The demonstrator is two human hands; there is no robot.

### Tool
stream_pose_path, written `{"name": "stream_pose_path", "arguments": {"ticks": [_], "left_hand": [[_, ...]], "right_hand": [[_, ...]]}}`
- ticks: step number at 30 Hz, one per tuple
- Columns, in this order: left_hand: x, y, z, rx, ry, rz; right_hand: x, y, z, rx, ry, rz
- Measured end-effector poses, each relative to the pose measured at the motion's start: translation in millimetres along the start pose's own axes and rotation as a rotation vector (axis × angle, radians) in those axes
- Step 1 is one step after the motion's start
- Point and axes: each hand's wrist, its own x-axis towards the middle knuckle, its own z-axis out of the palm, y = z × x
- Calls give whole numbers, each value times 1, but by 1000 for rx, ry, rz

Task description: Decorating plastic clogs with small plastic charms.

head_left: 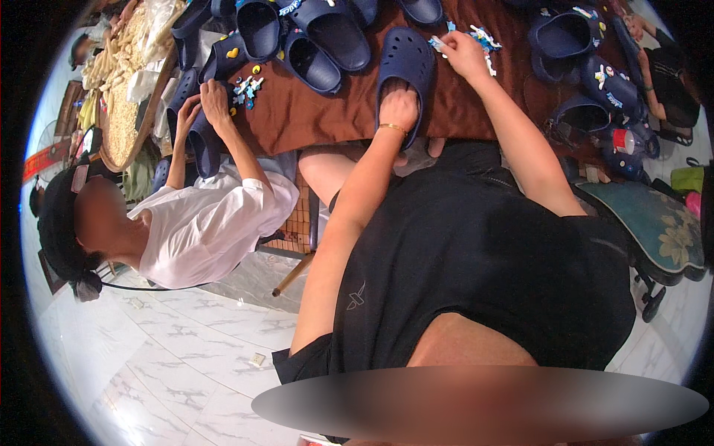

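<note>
A navy clog [405,59] with a holed upper stands toe away from me at the table's near edge. My left hand [399,106] reaches into its opening and holds it from inside, with the fingertips hidden under the upper. To the right, my right hand [462,58] is closed in a pinch on a small blue-and-white shoe charm [436,43]. Beyond that hand lies a loose pile of similar white and blue charms [487,39]. No charm shows on the upper of the clog I hold.
Several navy clogs [327,33] lie on the brown cloth [297,111], with more decorated ones [606,82] at right. At left, a person in white [216,215] handles a clog beside another charm pile [248,92]. A padded chair [647,223] stands at right.
</note>
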Motion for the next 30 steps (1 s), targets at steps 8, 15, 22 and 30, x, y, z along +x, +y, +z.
{"name": "stream_pose_path", "arguments": {"ticks": [8, 15, 22, 30], "left_hand": [[1, 7, 1, -21, 16, 17], [2, 4, 1, 0, 3, 8], [1, 5, -2, -4, 32, 20], [3, 5, 1, -32, 35, 27]], "right_hand": [[13, -24, 44, -201, 200, -282], [0, -19, 46, -34, 182, -333], [5, -19, 44, -220, 123, -341], [16, -15, 49, -294, 149, -380]]}}
